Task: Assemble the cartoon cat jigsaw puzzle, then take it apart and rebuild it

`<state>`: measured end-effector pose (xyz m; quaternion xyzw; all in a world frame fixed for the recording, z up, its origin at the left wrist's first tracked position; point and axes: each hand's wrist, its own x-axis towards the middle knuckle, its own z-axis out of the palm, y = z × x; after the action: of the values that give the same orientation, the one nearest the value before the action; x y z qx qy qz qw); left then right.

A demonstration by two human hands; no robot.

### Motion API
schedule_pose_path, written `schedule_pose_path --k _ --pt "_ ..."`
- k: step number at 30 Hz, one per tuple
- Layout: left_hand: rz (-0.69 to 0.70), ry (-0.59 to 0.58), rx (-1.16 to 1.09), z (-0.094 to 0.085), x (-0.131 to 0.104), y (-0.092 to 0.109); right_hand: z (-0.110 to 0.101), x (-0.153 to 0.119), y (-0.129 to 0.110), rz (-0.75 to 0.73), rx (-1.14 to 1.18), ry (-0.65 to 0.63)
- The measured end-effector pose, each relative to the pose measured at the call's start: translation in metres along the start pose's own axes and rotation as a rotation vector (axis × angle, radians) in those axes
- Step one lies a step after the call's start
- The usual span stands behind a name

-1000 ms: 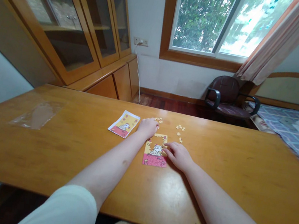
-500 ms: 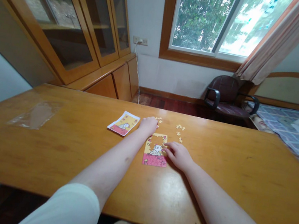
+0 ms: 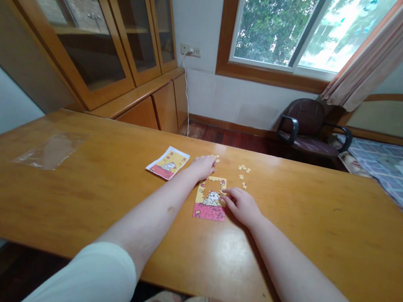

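A partly assembled jigsaw puzzle [image 3: 208, 212] lies flat on the table, a white cartoon animal above a pink lower band. A gap shows bare wood in its upper half. My left hand [image 3: 203, 167] is just beyond the puzzle's top left corner, beside loose puzzle pieces [image 3: 217, 159]. Its fingers are bent down and pressed together; whatever is between the tips is too small to make out. At the puzzle's right edge, my right hand [image 3: 242, 205] rests with thumb and index finger stretched out and apart. More loose pieces [image 3: 244, 168] lie beyond it.
Left of my left hand lies a picture sheet [image 3: 168, 163] with the same design. A clear plastic bag [image 3: 53, 149] is farther left on the wooden table [image 3: 101, 196]. Past the far edge are a glass-door cabinet [image 3: 138, 65], an armchair [image 3: 304, 122] and a bed [image 3: 382, 155].
My left hand has shifted slightly to the right, by the loose pieces. My right hand stays at the puzzle's edge. The whole view has tilted a little.
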<state>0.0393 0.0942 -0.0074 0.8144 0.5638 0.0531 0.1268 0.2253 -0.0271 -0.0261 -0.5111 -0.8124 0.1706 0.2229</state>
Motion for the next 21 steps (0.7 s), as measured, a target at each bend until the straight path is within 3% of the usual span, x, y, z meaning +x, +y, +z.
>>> schedule_pose_path --k 5,8,12,16,21 --pt "0.015 -0.015 -0.114 -0.007 -0.015 0.004 0.001 0.000 0.001 0.003 0.011 0.009" --pt "0.054 -0.051 -0.303 -0.016 -0.037 0.006 0.002 -0.001 0.003 0.003 0.017 0.010" --pt "0.081 -0.056 -0.361 -0.022 -0.074 0.005 0.003 -0.001 0.004 -0.002 0.014 0.014" --pt "0.012 -0.075 -0.437 -0.008 -0.100 -0.003 0.004 0.000 0.004 -0.010 0.012 0.012" --pt "-0.094 -0.008 -0.537 0.014 -0.109 -0.009 0.003 0.000 0.003 -0.005 0.003 -0.006"
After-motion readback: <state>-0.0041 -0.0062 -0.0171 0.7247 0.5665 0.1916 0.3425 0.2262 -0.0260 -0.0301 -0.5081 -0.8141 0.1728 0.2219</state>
